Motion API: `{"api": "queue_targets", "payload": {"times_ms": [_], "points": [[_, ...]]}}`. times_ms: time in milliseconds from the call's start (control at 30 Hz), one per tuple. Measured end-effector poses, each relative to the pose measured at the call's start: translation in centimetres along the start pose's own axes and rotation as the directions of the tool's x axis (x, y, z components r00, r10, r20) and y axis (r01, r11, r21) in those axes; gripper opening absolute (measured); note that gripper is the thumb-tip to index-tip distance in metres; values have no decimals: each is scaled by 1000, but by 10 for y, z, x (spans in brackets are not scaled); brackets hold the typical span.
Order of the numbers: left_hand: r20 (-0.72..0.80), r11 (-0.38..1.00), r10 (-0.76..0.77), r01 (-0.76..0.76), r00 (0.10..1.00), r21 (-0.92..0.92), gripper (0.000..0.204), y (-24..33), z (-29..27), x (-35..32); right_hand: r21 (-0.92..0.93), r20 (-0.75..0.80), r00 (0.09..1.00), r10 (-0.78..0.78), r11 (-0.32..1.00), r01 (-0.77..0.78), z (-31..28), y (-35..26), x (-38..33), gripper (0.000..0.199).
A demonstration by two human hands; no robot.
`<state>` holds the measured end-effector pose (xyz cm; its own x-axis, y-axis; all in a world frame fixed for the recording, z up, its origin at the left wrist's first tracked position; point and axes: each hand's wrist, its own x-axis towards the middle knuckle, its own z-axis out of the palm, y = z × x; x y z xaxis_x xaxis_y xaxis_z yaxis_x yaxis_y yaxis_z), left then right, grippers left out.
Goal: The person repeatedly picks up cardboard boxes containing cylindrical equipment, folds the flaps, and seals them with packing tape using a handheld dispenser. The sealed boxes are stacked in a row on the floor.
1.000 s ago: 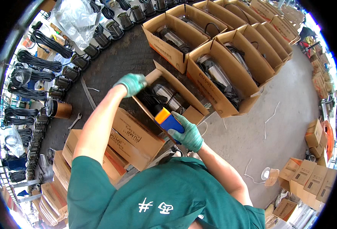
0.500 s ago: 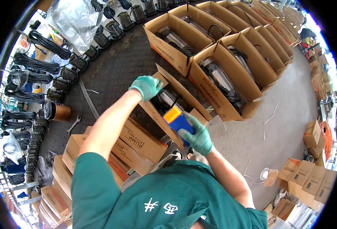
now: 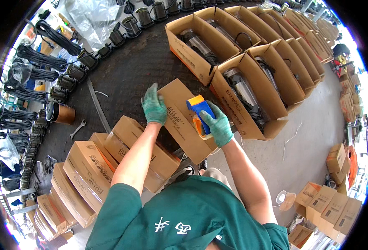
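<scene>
A long cardboard box (image 3: 188,139) lies in front of me with its top flaps folded over, so its contents are hidden. My left hand (image 3: 154,105), in a green glove, is at the box's left side near its far end, fingers stretched out and holding nothing. Over the right part of the lid, my gloved right hand (image 3: 219,126) grips a blue and orange tape dispenser (image 3: 201,111). The roll side of the dispenser points down toward the lid; whether it touches the cardboard I cannot tell.
Open boxes with metal pumps (image 3: 242,87) stand in rows at the far right. Closed boxes (image 3: 94,166) line the near left. On the dark table lie a wrench (image 3: 77,129), a brown cup-shaped container (image 3: 61,113) and a metal strip (image 3: 98,104). Coiled black cables (image 3: 42,62) edge the left.
The box's flaps have gone from open to folded down, covering the pump inside. My left hand has let go of the box's far edge. The tape dispenser has risen over the lid.
</scene>
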<state>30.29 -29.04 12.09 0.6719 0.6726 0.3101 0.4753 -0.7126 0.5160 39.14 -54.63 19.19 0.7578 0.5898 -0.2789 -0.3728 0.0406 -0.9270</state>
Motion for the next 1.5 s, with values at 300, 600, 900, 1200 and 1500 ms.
{"api": "queue_targets", "payload": {"times_ms": [300,600,900,1200,1500], "points": [[345,941,156,-245,926,233,47,15,-19,12,-60,111,992,-63,996,70,-6,-24,-30,78],[253,928,298,-341,920,149,42,12,-33,7,-288,153,984,-94,948,135,-8,12,-64,79],[859,554,-96,744,503,-373,39,66,-61,-38,-294,148,986,-78,948,119,-10,12,-69,81],[566,844,59,262,822,-467,35,15,-11,3,-388,147,988,46,921,15,6,-6,-58,78],[746,861,-144,453,650,-229,59,-83,25,123,-421,48,975,216,890,-176,18,-18,-55,74]]}}
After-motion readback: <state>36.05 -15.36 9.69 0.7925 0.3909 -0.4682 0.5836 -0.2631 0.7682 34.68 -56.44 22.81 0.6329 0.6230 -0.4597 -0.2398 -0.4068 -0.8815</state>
